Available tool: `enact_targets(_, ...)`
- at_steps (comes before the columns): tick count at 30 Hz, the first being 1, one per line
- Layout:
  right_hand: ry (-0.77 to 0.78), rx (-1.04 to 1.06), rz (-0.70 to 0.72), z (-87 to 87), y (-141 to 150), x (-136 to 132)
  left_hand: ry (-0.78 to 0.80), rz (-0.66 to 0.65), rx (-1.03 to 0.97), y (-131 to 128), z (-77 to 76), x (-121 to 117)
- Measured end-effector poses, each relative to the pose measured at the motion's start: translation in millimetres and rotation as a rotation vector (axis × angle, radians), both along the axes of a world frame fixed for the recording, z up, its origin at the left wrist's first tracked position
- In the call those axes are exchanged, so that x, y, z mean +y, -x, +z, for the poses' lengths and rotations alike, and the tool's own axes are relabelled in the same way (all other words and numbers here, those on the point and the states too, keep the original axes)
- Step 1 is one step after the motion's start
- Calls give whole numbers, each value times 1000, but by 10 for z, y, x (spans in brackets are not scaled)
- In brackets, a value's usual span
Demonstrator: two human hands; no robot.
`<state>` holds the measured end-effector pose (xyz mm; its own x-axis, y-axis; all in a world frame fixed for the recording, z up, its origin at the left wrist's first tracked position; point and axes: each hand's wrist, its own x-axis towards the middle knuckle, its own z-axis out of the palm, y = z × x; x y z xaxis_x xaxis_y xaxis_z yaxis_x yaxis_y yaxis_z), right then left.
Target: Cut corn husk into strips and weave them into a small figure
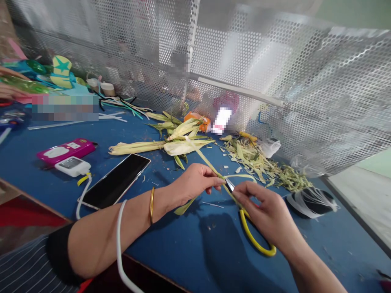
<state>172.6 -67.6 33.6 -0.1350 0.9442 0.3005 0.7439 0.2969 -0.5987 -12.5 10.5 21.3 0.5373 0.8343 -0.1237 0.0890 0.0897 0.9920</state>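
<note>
My left hand (198,179) pinches a thin pale-green strip of corn husk (206,160) between thumb and fingers. Close by on the right, my right hand (259,201) grips a pair of scissors (258,240) with yellow handles, fingers closed near the blades rather than through the loops. The metal blade tips meet the strip just beside my left fingertips. One end of the strip curls to the right above my right hand, and a wider green end hangs below my left hand. Whole corn husks (183,144) lie behind my hands on the blue table (183,252).
A pile of husk scraps (250,158) lies at the back right, by a black spool of clear thread (311,202). A phone (117,179) and a magenta device (69,151) rest on the left. A white cable (119,240) crosses my left forearm. Perforated metal panels (244,61) stand behind.
</note>
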Motion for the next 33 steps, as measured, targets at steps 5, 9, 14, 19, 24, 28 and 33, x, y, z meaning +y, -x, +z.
enact_targets(5, -172, 25, -116, 6, 25, 20, -90, -302, 118, 10, -13, -59)
enact_targets(9, 305, 440, 8, -70, 120, 69, -72, -473, 121, -23, -22, -144)
enact_targets(14, 523, 900, 33, -128, 225, 67, 8, -408, 65, -66, -35, -212)
enact_targets(19, 527, 997, 43, -165, 272, 50, 108, -359, 67, -102, -46, -262)
enact_targets(24, 398, 935, -41, -157, 300, 33, 153, -426, 61, -90, 5, -273)
enact_targets(28, 216, 757, -130, -149, 309, 22, 173, -487, 40, -67, 3, -265)
enact_targets(33, 52, 530, -206, -179, 286, 41, 189, -481, 11, -64, -41, -263)
